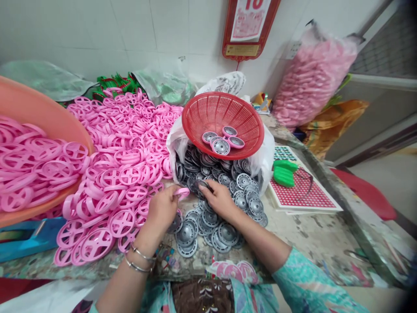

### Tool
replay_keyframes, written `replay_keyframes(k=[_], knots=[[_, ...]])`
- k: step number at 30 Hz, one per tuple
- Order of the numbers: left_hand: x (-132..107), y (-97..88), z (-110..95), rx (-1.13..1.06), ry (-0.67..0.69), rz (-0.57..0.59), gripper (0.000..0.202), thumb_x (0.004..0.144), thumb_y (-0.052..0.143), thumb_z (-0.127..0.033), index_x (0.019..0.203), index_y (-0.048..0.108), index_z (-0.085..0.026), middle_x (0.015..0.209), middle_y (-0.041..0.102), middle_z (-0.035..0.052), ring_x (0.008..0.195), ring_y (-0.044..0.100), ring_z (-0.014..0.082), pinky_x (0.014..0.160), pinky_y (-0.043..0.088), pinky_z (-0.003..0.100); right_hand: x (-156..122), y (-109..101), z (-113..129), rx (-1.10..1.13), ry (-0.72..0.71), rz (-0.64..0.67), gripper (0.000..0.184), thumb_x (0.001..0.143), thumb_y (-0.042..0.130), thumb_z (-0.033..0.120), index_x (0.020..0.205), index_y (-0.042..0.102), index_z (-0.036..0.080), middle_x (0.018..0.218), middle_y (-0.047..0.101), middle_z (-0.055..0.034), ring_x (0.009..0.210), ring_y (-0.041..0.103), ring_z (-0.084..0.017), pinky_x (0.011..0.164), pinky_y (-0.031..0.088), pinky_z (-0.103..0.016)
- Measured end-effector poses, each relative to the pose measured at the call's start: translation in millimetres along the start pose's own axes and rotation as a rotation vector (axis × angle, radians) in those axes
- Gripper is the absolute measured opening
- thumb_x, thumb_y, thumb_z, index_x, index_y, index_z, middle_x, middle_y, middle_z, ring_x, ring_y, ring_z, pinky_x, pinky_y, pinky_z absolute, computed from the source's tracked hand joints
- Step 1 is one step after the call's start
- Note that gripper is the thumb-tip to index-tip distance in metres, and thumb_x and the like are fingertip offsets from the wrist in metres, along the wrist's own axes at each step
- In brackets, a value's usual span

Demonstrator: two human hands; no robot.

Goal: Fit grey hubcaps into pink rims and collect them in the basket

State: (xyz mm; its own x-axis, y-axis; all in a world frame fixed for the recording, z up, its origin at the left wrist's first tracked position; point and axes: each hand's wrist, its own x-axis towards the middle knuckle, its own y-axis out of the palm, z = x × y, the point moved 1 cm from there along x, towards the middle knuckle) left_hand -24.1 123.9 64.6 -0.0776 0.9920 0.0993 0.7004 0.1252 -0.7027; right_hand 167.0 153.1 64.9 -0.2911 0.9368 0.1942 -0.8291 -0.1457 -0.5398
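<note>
My left hand (pixel 164 208) is closed on a pink plastic wheel ring (pixel 181 192), held just above the table. Close beside it, my right hand (pixel 219 198) pinches a silver hubcap disc (pixel 202 185) at the edge of a heap of silver discs (pixel 215 226). The silver discs spill from a white plastic bag (pixel 174 139). A red mesh basket (pixel 211 111) rests tilted on that bag and holds several assembled pink-and-silver wheels (pixel 224 140). A big heap of pink wheel rings (pixel 127 156) covers the table to the left of my hands.
An orange basin (pixel 42 117) full of pink rings stands at far left, a blue object (pixel 29 239) below it. Right of the bag lie a green plastic piece (pixel 284 172) on red-patterned sheets (pixel 302 195). A clear sack of pink parts (pixel 309 78) leans at back right.
</note>
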Motion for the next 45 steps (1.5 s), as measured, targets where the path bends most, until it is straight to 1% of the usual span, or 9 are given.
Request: replay_keyframes(k=[4, 8, 12, 15, 21, 27, 35, 41, 45], knots=[[-11.9, -7.7, -17.7, -0.149, 0.239, -0.103, 0.025, 0.076, 0.052, -0.011, 0.085, 0.072, -0.025, 0.106, 0.067, 0.0067, 0.104, 0.059, 0.0236, 0.094, 0.041, 0.038, -4.6, -0.9, 15.4, 0.694, 0.368, -0.075, 0.021, 0.082, 0.055, 0.041, 0.083, 0.056, 0.02, 0.078, 0.06, 0.0003, 0.068, 0.054, -0.014, 0.063, 0.046, -0.027], [-22.6, -0.6, -32.9, -0.528, 0.15, -0.149, 0.02, 0.074, 0.062, -0.016, 0.089, 0.073, -0.025, 0.116, 0.063, 0.0068, 0.114, 0.054, 0.0241, 0.102, 0.037, 0.041, -11.8, 2.2, 30.8, 1.102, 0.64, 0.071, 0.02, 0.076, 0.063, 0.036, 0.085, 0.052, 0.021, 0.076, 0.06, 0.0022, 0.061, 0.055, -0.012, 0.058, 0.048, -0.027], [-27.5, 6.8, -41.8, -1.263, -0.212, 0.137, 0.048, 0.068, 0.067, -0.015, 0.115, 0.061, -0.022, 0.115, 0.066, 0.0074, 0.107, 0.061, 0.0234, 0.095, 0.046, 0.04, -13.1, 0.3, 31.7, 0.962, 0.466, -0.024, 0.022, 0.079, 0.06, 0.04, 0.084, 0.053, 0.02, 0.075, 0.058, 0.0014, 0.061, 0.053, -0.012, 0.053, 0.045, -0.024], [-28.2, 10.3, -46.8, -1.55, -0.413, 0.296, 0.035, 0.076, 0.062, -0.016, 0.111, 0.062, -0.015, 0.11, 0.068, 0.0102, 0.096, 0.065, 0.0209, 0.089, 0.052, 0.038, -13.7, -2.6, 30.8, 0.547, 0.222, -0.119, 0.024, 0.084, 0.053, 0.042, 0.083, 0.056, 0.018, 0.079, 0.06, -0.0013, 0.074, 0.056, -0.015, 0.068, 0.048, -0.03], [-27.8, 14.4, -58.0, -1.658, -0.386, 0.254, 0.015, 0.085, 0.057, -0.013, 0.098, 0.064, -0.014, 0.093, 0.072, 0.0044, 0.08, 0.067, 0.0135, 0.076, 0.056, 0.027, -23.3, -3.9, 40.3, 0.048, -0.175, -0.182, 0.035, 0.094, 0.04, 0.031, 0.124, 0.052, 0.017, 0.127, 0.056, -0.0105, 0.12, 0.049, -0.02, 0.104, 0.036, -0.038], [-30.7, 10.6, -63.4, -1.722, -0.301, 0.262, 0.015, 0.085, 0.057, -0.013, 0.098, 0.064, -0.017, 0.099, 0.07, 0.0021, 0.085, 0.065, 0.0117, 0.078, 0.054, 0.026, -22.7, -8.2, 43.2, -0.075, -0.421, -0.135, 0.047, 0.095, 0.04, 0.025, 0.142, 0.036, 0.019, 0.144, 0.041, -0.0098, 0.134, 0.035, -0.017, 0.111, 0.029, -0.039], [-29.7, 8.0, -70.5, -1.653, -0.259, 0.238, 0.015, 0.086, 0.058, -0.02, 0.101, 0.061, -0.018, 0.105, 0.066, 0.0039, 0.094, 0.063, 0.0148, 0.083, 0.053, 0.032, -15.5, -10.4, 43.4, 0.415, -0.031, 0.003, 0.045, 0.091, 0.046, 0.042, 0.132, 0.048, 0.021, 0.129, 0.057, -0.0068, 0.119, 0.052, -0.019, 0.103, 0.038, -0.037], [-27.1, 10.7, -70.3, -1.425, -0.231, 0.1, 0.02, 0.075, 0.07, -0.028, 0.09, 0.059, -0.02, 0.085, 0.062, -0.003, 0.08, 0.06, 0.0108, 0.073, 0.053, 0.025, -17.6, -4.5, 47.0, 0.339, -0.117, -0.029, 0.03, 0.093, 0.044, 0.037, 0.108, 0.061, 0.018, 0.098, 0.065, -0.0039, 0.093, 0.058, -0.016, 0.083, 0.045, -0.028], [-25.8, 14.3, -66.4, -1.404, -0.217, 0.037, 0.021, 0.075, 0.071, -0.03, 0.089, 0.058, -0.021, 0.086, 0.061, -0.0032, 0.077, 0.059, 0.0103, 0.066, 0.053, 0.022, -21.4, -0.2, 50.2, 0.347, -0.094, -0.084, 0.027, 0.093, 0.044, 0.036, 0.104, 0.062, 0.018, 0.092, 0.063, -0.0029, 0.087, 0.057, -0.015, 0.078, 0.044, -0.026]])
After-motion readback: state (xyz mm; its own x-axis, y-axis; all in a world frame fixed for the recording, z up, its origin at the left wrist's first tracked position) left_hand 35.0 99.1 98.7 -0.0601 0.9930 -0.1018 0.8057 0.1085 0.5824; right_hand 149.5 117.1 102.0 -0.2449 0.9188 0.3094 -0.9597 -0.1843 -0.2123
